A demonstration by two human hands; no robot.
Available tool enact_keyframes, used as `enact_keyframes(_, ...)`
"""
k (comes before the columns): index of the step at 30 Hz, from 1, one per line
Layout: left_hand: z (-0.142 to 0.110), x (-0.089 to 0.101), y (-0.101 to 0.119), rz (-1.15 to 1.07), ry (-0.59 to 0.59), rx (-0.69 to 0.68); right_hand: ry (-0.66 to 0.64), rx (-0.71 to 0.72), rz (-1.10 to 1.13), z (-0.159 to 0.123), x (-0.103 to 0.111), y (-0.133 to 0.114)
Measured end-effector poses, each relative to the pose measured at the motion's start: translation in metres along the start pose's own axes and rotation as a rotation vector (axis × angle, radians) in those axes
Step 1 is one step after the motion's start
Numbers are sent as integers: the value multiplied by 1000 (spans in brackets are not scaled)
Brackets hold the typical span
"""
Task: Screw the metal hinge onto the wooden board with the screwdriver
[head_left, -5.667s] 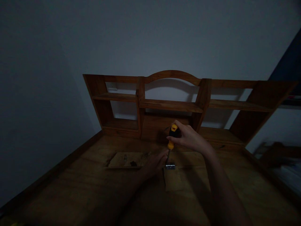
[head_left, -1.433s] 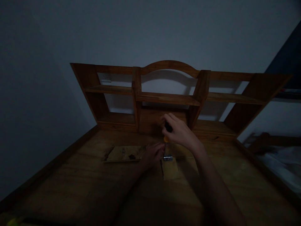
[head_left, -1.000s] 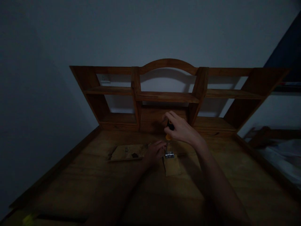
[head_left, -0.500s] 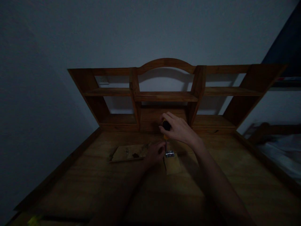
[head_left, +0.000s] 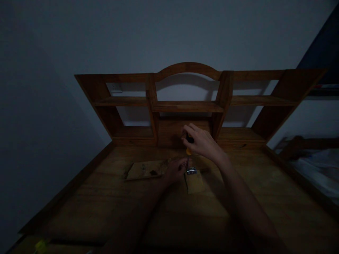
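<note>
My right hand (head_left: 198,140) is closed round the black and yellow handle of a screwdriver (head_left: 188,151), which stands nearly upright with its shaft pointing down. The tip meets the left side of a shiny metal hinge (head_left: 192,170). Under the hinge's near edge lies a small square piece of wood (head_left: 195,183). My left hand (head_left: 175,170) is beside the shaft, fingers curled in close to the tip; whatever they pinch is too dark to make out. A longer, rough-ended board (head_left: 144,170) with dark marks lies flat to the left of that hand.
A wooden desk (head_left: 95,197) with raised side edges spreads under everything. At its back stands a wooden shelf unit (head_left: 187,107) against the wall. A yellow object (head_left: 40,246) shows at the lower left. White bedding (head_left: 316,173) is off to the right. The light is dim.
The camera view has shifted slightly. My right hand stays on the screwdriver handle with its fingers a little changed in position. My left hand remains by the hinge.
</note>
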State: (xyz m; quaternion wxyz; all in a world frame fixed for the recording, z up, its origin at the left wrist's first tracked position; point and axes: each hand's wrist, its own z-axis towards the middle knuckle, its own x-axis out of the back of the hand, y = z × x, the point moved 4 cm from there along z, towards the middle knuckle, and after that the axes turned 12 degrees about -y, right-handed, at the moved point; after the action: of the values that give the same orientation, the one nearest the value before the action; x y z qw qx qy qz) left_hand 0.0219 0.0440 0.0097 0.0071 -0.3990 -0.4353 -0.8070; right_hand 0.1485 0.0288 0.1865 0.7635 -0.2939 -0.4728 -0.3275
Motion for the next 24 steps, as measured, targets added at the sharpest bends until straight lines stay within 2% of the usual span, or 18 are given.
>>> enact_keyframes(4,-3,1,1,33,5,32,-23,19,52,-2,3,1)
enact_keyframes(9,-5,2,4,-43,-88,-4,-4,-27,39,-3,3,8)
enact_keyframes(15,-1,-1,-10,-122,-156,-20,-40,28,97,-2,2,6)
enact_keyframes(24,-1,2,-12,-60,-137,49,-42,-12,55,-2,0,7)
